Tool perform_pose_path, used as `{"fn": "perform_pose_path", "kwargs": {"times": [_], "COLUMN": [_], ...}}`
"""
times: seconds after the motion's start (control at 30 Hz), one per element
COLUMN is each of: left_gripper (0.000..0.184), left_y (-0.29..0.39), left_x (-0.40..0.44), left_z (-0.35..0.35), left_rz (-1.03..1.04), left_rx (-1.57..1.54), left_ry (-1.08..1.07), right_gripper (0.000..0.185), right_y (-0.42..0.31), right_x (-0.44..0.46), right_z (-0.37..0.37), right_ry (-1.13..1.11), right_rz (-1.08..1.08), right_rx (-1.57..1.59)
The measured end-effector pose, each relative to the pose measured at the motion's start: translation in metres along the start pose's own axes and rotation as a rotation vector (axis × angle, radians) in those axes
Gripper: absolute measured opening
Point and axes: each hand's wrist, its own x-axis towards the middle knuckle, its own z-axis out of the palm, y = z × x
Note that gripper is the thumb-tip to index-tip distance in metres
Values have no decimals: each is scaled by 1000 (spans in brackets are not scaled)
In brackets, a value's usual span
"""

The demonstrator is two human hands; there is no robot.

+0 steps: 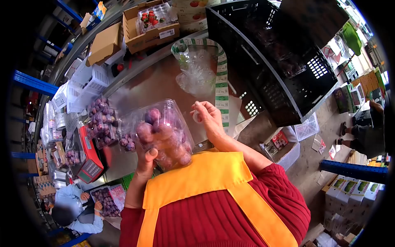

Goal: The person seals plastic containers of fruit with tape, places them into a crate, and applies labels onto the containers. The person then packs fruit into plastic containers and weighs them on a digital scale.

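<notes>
A clear plastic clamshell box of plums (164, 132) is tilted up in front of the apron, and my left hand (145, 162) grips its lower left side with the thumb over the edge. To its right my right hand (209, 120) is raised, fingers pinched on a small white piece (196, 117) whose kind I cannot make out. A strip of green and white labels (222, 78) curves over the table beyond this hand. Inside its curve lies a heap of crumpled clear plastic (197, 74). More packed plums (103, 119) stand left of the held box.
A large black crate (263, 61) stands at the right, with clear packs inside. Cardboard with strawberries (152, 20) sits at the back. On the left are a red scale (88, 158) and white baskets (88, 86). A co-worker (78, 208) is beside a plum box (106, 201).
</notes>
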Motion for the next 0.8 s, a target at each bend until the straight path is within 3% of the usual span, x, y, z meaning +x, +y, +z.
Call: {"fn": "perform_pose_path", "kwargs": {"times": [0.1, 0.13, 0.17, 0.23, 0.3, 0.37, 0.4, 0.43, 0.47, 0.53, 0.6, 0.7, 0.73, 0.8], "left_gripper": [84, 83, 83, 84, 86, 90, 90, 89, 89, 82, 74, 71, 91, 98], "left_y": [-11, -21, -25, -33, -15, 18, 4, 14, 24, 86, 77, 3, -30, -76], "left_x": [14, 19, 21, 43, 67, 96, 142, 171, 200, 197, 220, 285, 301, 290], "left_z": [10, 4, 0, 9, 22, 60, 70, 105, 139, 253, 349, 459, 487, 523], "left_rz": [-50, -129, -122, -113, -7, 21, 507, 527, 517, 57, 183, 249, 347, 473], "left_rx": [-118, -118, -119, -138, 35, 10, 145, 74, 0, 88, 310, 1050, 1315, 1655], "left_ry": [54, 51, 69, 48, -96, -432, -603, -826, -1055, -1211, -1126, -985, -873, -750], "right_gripper": [42, 58, 59, 59, 51, 45, 44, 43, 41, 39, 38, 37, 37, 36], "right_y": [-16, -22, -29, -5, -6, 1, 11, 13, 20, 36, 35, 23, 22, 23], "right_x": [-1, -10, -21, -8, -8, -12, -14, -23, -31, -38, -53, -71, -75, -83], "right_z": [1, 6, 11, -2, -26, -64, -83, -93, -100, -115, -125, -142, -147, -158], "right_ry": [-127, -130, -156, 22, 241, 247, 275, 295, 311, 305, 269, 337, 379, 422], "right_rz": [-199, -251, -258, -251, -258, -110, -122, -132, -128, -133, -74, -77, -83, -64], "right_rx": [-79, -269, -389, -351, -341, -40, -78, -75, -96, -137, -166, -327, -361, -343]}}
